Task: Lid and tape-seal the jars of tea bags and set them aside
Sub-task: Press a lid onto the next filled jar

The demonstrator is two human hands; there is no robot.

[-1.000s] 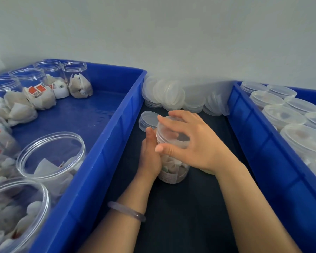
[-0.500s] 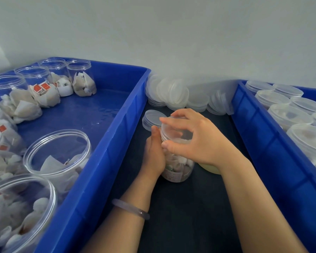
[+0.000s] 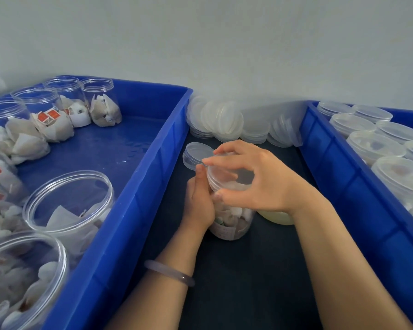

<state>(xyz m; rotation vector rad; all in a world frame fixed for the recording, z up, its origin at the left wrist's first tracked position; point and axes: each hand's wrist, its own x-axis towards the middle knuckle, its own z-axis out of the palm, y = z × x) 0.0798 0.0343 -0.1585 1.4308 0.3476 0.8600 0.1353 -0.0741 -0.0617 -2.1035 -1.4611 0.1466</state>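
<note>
A clear plastic jar [image 3: 231,222] holding tea bags stands on the dark mat between two blue bins. My left hand [image 3: 199,201] grips the jar's left side. My right hand [image 3: 253,179] is on top, thumb and fingers around the clear lid [image 3: 227,179] that sits on the jar's mouth. A pale roll of tape [image 3: 275,216] lies just right of the jar, partly hidden under my right wrist. Another loose clear lid [image 3: 196,154] lies behind my left hand.
The left blue bin [image 3: 138,186] holds several open jars of tea bags [image 3: 67,206]. The right blue bin [image 3: 343,177] holds several lidded jars [image 3: 374,146]. A heap of spare lids [image 3: 224,120] leans against the wall at the back of the mat.
My right hand has turned on the lid, the fingers spreading a little around its rim. The left hand stays on the jar. The view shifted slightly.
</note>
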